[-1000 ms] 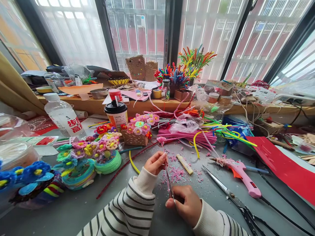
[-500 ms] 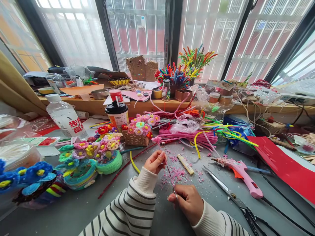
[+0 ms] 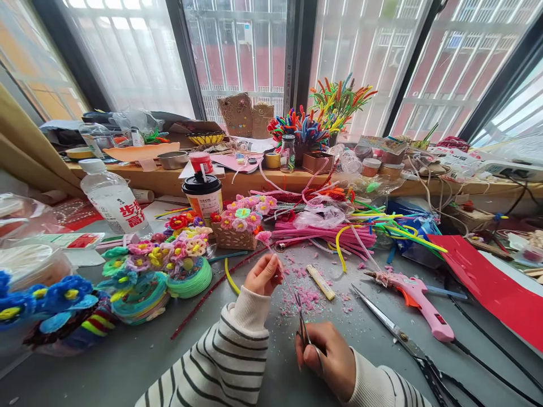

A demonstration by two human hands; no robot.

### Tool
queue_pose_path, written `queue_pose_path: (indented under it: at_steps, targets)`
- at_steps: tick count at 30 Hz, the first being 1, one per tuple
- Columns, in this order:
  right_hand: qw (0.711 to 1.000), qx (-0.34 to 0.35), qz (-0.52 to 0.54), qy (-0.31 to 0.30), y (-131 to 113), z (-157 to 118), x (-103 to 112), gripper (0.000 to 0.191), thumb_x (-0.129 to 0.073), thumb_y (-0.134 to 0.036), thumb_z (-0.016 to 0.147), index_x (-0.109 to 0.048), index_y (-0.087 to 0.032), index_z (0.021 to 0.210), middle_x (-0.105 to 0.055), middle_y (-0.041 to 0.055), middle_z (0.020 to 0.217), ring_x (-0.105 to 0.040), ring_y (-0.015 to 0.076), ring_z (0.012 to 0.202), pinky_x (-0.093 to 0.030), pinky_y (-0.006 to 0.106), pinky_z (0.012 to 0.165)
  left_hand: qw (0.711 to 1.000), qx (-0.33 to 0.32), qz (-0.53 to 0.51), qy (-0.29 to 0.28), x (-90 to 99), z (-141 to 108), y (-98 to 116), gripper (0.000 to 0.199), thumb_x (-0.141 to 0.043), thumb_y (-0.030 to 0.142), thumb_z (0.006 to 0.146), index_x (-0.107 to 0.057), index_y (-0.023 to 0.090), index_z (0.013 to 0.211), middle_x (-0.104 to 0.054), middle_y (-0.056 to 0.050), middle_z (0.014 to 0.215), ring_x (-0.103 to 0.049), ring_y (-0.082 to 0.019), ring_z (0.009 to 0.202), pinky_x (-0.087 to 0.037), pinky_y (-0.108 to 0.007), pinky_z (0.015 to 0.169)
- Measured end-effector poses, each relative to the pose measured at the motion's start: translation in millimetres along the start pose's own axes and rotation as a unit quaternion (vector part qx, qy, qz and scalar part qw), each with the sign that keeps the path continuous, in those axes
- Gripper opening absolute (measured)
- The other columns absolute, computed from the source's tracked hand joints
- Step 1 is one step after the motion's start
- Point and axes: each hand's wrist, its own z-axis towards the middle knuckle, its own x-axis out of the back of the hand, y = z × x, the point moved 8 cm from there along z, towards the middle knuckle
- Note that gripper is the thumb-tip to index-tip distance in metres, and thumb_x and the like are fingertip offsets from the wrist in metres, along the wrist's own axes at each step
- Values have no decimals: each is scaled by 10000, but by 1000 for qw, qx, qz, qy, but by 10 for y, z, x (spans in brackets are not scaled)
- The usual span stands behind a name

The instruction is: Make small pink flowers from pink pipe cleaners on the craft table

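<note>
Between the fingertips of my left hand [image 3: 263, 275] is a pink pipe cleaner [image 3: 263, 237]. Its fluffy end sticks up past the fingers, and its thin, trimmed length slants down to the right. My right hand [image 3: 324, 357] grips small scissors [image 3: 302, 322], with fingers around the handles. The blades point up and meet the lower part of the thin stem; I cannot tell whether they touch it. Pink fluff clippings [image 3: 307, 299] lie scattered on the grey table [image 3: 271, 379] below, beside a small cream-coloured stick [image 3: 320, 282].
To the right lie large scissors [image 3: 399, 333], a pink glue gun [image 3: 418, 297] and red sheet [image 3: 487, 288]. A bundle of pink pipe cleaners [image 3: 322, 234] lies behind. Pipe-cleaner flowers [image 3: 165, 249], a lidded cup [image 3: 202, 198] and a bottle [image 3: 114, 198] stand left.
My left hand has shifted slightly left and up, with the fluffy end leaning left. The scissors in my right hand have turned more upright, and their blades show more plainly.
</note>
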Motion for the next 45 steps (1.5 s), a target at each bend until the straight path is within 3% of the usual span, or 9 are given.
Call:
queue_pose_path:
  at_steps: [5, 10, 17, 20, 24, 26, 33, 38, 45]
  targets:
    - [1000, 2, 11, 14, 27, -67, 65, 598, -216, -644, 664, -471, -135, 482, -317, -37, 412, -309, 69, 402, -214, 196, 399, 997, -64, 33, 30, 20, -43, 142, 249, -576, 343, 598, -431, 141, 605, -565, 31, 500, -442, -31, 354, -331, -131, 358]
    - [994, -41, 73, 70, 136, -71, 170, 577, -225, -620, 683, -488, -140, 501, -299, -41, 400, -282, 69, 369, -203, 199, 370, 968, -200, 141, 58, -92, -228, 380, 182, -490, 319, 685, -372, 180, 688, -612, 13, 555, -528, -96, 408, -418, -211, 417]
    - [970, -81, 222, 65, 226, -12, 153, 604, -238, -690, 606, -475, -150, 474, -259, -71, 320, -179, 39, 286, -151, 194, 324, 908, -319, 266, -53, -393, -483, 358, 68, -428, 212, 733, -475, 176, 765, -607, -51, 774, -579, -166, 698, -463, -326, 624]
    - [951, -92, 293, 41, 234, 5, 98, 619, -236, -705, 587, -472, -145, 471, -241, -86, 290, -143, 27, 260, -116, 186, 300, 854, -373, 346, -108, -517, -604, 374, 129, -423, 133, 724, -496, 207, 800, -615, -52, 818, -571, -162, 753, -453, -310, 657]
    - [935, -97, 337, 45, 229, 6, 81, 605, -268, -695, 587, -461, -138, 454, -216, -99, 272, -115, 20, 247, -85, 181, 282, 730, -429, 489, -209, -761, -782, 313, 201, -446, 77, 690, -486, 191, 851, -611, -106, 886, -560, -169, 795, -449, -296, 672]
    - [936, -94, 335, 49, 223, 6, 84, 600, -276, -690, 591, -461, -136, 454, -222, -98, 273, -118, 20, 249, -79, 184, 283, 698, -449, 509, -229, -827, -846, 283, 182, -434, 98, 702, -487, 171, 860, -608, -132, 891, -544, -186, 838, -436, -324, 704]
    - [942, -74, 316, 83, 266, -16, 129, 589, -258, -670, 627, -467, -141, 471, -242, -82, 293, -159, 34, 278, -109, 201, 315, 675, -456, 532, -231, -878, -897, 221, 195, -376, 111, 734, -505, 157, 872, -587, -154, 941, -487, -192, 944, -413, -353, 752]
    - [938, -86, 318, 109, 323, -40, 150, 561, -273, -669, 624, -405, -161, 427, -227, -82, 302, -158, 35, 291, -116, 204, 322, 628, -454, 564, -285, -954, -940, 164, 205, -430, 96, 697, -532, 121, 873, -582, -169, 943, -491, -219, 943, -419, -345, 764]
    - [923, -104, 345, 133, 377, -50, 169, 537, -319, -675, 597, -347, -166, 428, -208, -91, 313, -159, 27, 293, -95, 193, 319, 647, -470, 539, -264, -945, -945, 141, 185, -435, 103, 704, -534, 135, 857, -590, -159, 932, -496, -221, 934, -423, -356, 755]
